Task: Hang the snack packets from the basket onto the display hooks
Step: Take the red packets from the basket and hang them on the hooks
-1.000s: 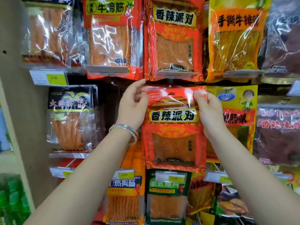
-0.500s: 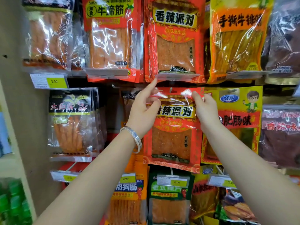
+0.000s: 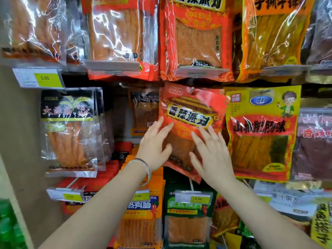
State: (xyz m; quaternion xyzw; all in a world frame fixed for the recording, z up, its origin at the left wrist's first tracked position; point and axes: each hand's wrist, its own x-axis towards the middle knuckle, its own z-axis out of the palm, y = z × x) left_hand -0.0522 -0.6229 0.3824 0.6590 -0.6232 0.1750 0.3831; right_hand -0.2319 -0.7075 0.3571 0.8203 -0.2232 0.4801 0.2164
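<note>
The left hand, with a bracelet on its wrist, and the right hand are both spread flat over the lower half of a red snack packet, gripping nothing. The packet hangs tilted from a display hook, between a black packet and a yellow packet.

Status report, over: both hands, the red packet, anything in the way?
Both open: left hand, right hand, over lower half of the red packet. Packet hangs tilted on hook. Beside it, yellow packet crowds the right edge.
</note>
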